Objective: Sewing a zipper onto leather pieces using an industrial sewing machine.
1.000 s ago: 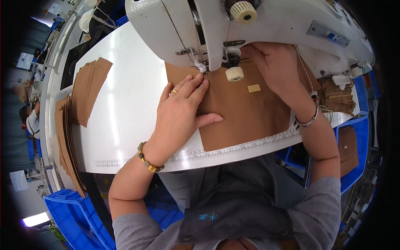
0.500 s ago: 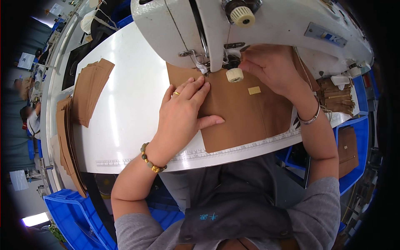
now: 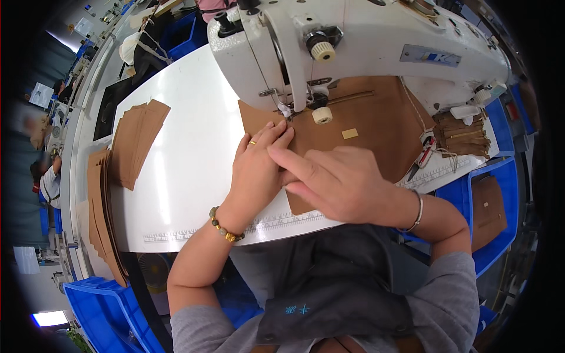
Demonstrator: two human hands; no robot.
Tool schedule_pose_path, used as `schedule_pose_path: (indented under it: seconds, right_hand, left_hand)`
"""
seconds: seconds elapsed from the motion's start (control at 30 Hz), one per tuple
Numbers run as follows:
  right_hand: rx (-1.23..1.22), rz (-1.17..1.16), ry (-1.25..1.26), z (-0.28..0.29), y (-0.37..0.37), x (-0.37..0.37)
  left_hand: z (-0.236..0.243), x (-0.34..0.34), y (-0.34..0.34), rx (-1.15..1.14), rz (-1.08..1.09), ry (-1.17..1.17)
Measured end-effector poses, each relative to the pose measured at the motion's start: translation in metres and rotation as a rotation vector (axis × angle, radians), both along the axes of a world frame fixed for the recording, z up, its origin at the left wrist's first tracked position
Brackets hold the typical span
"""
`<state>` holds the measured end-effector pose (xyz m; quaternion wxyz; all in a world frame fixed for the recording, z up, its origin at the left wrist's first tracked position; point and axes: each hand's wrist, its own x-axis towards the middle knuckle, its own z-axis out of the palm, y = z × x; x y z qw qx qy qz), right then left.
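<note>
A brown sheet of leather-like material (image 3: 382,126) lies on the white sewing table, partly under the head of a white sewing machine (image 3: 376,50). It bears a small yellow patch (image 3: 349,133) and a narrow slot-like strip (image 3: 351,97). My left hand (image 3: 254,173) rests on the sheet's left edge, fingers stretched toward the presser foot (image 3: 287,114). Over the sheet, my right hand (image 3: 347,182) reaches to my left hand, its forefinger and thumb extended and apart near the left thumb. Its other fingers are curled and partly hidden; I see nothing held in it.
Red-handled thread snips (image 3: 425,154) lie right of the sheet, beside a bundle of brown strips (image 3: 462,138). Fanned brown pieces (image 3: 138,141) and a taller brown stack (image 3: 101,212) sit at the left. Blue bins (image 3: 511,235) flank the table; a ruler (image 3: 182,236) runs along its front edge.
My right hand has left the far side of the sheet by the machine and come down to my left hand. The left hand stays at the sheet's edge. The view has shifted slightly.
</note>
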<state>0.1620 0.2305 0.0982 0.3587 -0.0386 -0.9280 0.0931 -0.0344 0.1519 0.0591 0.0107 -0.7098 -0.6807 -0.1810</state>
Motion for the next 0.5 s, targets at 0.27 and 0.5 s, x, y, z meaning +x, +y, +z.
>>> schedule_pose_path:
  seconds: [0.27,0.5]
  right_hand:
    - [-0.414,-0.223,0.305,0.019,-0.036,-0.073]
    - [-0.389,-0.137,0.535,0.013,-0.047,-0.085]
  left_hand:
    - [-0.022,-0.005,-0.003,0.140,-0.079,-0.173]
    - [-0.020,-0.002,-0.008,0.264,-0.080,-0.311]
